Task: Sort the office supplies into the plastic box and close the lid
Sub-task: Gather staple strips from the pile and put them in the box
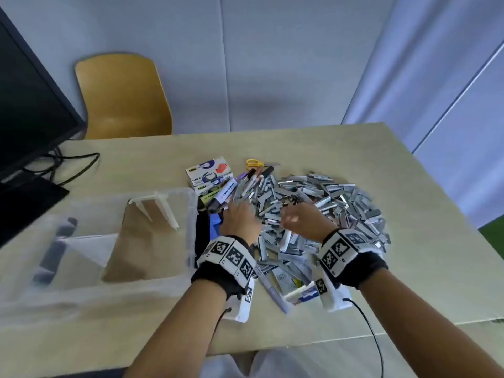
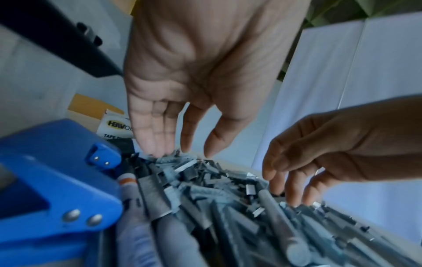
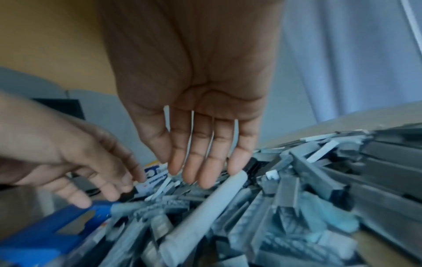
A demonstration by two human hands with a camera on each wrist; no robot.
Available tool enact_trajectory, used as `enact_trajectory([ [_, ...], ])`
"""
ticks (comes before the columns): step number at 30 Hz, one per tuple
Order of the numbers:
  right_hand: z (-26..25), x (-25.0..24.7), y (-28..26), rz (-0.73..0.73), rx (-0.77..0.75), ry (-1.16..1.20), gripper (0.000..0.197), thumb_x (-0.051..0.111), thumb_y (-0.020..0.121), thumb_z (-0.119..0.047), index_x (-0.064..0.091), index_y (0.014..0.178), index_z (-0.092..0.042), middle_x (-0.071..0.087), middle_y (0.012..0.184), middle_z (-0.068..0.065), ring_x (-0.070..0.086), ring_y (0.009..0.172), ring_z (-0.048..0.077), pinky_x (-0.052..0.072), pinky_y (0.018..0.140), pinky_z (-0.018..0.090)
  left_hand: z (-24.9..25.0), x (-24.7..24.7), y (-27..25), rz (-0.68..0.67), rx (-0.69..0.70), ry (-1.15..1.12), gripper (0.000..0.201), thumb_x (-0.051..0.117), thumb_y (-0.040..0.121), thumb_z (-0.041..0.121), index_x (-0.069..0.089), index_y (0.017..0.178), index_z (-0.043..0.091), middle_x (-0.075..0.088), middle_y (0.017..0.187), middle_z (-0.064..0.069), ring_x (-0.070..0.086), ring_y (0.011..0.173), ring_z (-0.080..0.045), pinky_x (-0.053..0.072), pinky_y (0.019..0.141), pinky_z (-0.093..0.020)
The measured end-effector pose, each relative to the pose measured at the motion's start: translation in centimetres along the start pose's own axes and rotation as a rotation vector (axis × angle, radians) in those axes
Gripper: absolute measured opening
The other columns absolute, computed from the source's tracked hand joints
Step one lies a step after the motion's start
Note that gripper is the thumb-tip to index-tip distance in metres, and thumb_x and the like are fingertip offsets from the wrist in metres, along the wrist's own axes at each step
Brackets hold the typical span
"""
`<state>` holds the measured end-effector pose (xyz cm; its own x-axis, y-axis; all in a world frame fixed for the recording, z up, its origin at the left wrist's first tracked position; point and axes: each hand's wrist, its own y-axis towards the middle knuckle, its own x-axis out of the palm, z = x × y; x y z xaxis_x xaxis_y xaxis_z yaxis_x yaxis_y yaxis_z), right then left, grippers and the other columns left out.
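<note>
A big heap of grey staple strips (image 1: 327,208) covers the middle of the table, with pens and markers (image 1: 251,181) mixed in at its far left. My left hand (image 1: 240,212) is over the heap's left edge, beside a blue hole punch (image 2: 57,180). Its fingers (image 2: 160,140) point down, relaxed, and their tips touch the staples (image 2: 205,180). My right hand (image 1: 289,219) hovers over the heap's middle with straight fingers (image 3: 205,171) just above a pale grey pen (image 3: 205,207). Neither hand holds anything. The clear plastic box (image 1: 191,227) stands open to the left of the heap.
Tape dispenser cartons (image 1: 210,173) and yellow-handled scissors (image 1: 255,162) lie behind the heap. The box's clear lid (image 1: 54,255) rests on its left. A black monitor (image 1: 27,118) with cables stands far left, and a wooden chair (image 1: 122,96) is behind the table.
</note>
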<state>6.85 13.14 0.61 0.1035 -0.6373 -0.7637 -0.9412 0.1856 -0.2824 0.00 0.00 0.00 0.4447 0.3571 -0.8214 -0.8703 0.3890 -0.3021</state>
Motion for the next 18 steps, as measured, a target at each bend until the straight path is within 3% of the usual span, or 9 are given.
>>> enact_trajectory([
  [2,0.0,0.8,0.7,-0.022,-0.016,-0.048,0.017,0.053,0.089,-0.009,0.068,0.097,-0.005,0.067,0.106,0.009,0.062,0.098,0.018,0.047,0.091,0.027,-0.5,0.1,0.3,-0.048,-0.064,0.074,0.045,0.054,0.093,0.019,0.04,0.132,0.004,0.031,0.144,-0.017,0.035,0.131,-0.034,0.038,0.098,-0.044],
  [5,-1.1,1.7,1.9,-0.077,-0.091,-0.17,0.018,0.055,0.088,-0.009,0.065,0.103,-0.007,0.064,0.112,0.007,0.059,0.102,0.018,0.045,0.091,0.026,-1.4,0.3,1.2,-0.129,-0.074,0.154,0.046,0.054,0.092,0.015,0.037,0.132,0.001,0.021,0.148,-0.019,0.036,0.13,-0.036,0.039,0.101,-0.044],
  [8,-1.9,2.2,3.2,-0.08,-0.155,-0.309,0.023,0.057,0.086,-0.011,0.061,0.108,-0.011,0.059,0.117,0.005,0.053,0.108,0.02,0.043,0.091,0.03,-1.9,0.4,1.8,-0.136,-0.038,0.195,0.039,0.051,0.092,0.007,0.039,0.129,-0.001,0.033,0.141,-0.022,0.044,0.122,-0.036,0.041,0.096,-0.041],
  [11,-2.4,2.9,4.2,-0.105,-0.22,-0.431,0.023,0.057,0.086,-0.011,0.059,0.108,-0.01,0.059,0.114,0.005,0.055,0.105,0.021,0.044,0.085,0.028,-2.3,0.4,2.3,-0.056,0.011,0.213,0.037,0.047,0.093,0.003,0.04,0.13,-0.002,0.05,0.129,-0.021,0.053,0.116,-0.033,0.046,0.088,-0.036],
  [18,-2.1,3.1,4.9,-0.062,-0.287,-0.446,0.02,0.063,0.085,-0.016,0.063,0.102,-0.006,0.064,0.106,0.007,0.056,0.092,0.018,0.039,0.076,0.021,-2.6,0.8,3.1,0.075,0.149,0.295,0.028,0.041,0.098,0.007,0.051,0.121,-0.004,0.054,0.126,-0.018,0.052,0.118,-0.031,0.044,0.092,-0.035],
])
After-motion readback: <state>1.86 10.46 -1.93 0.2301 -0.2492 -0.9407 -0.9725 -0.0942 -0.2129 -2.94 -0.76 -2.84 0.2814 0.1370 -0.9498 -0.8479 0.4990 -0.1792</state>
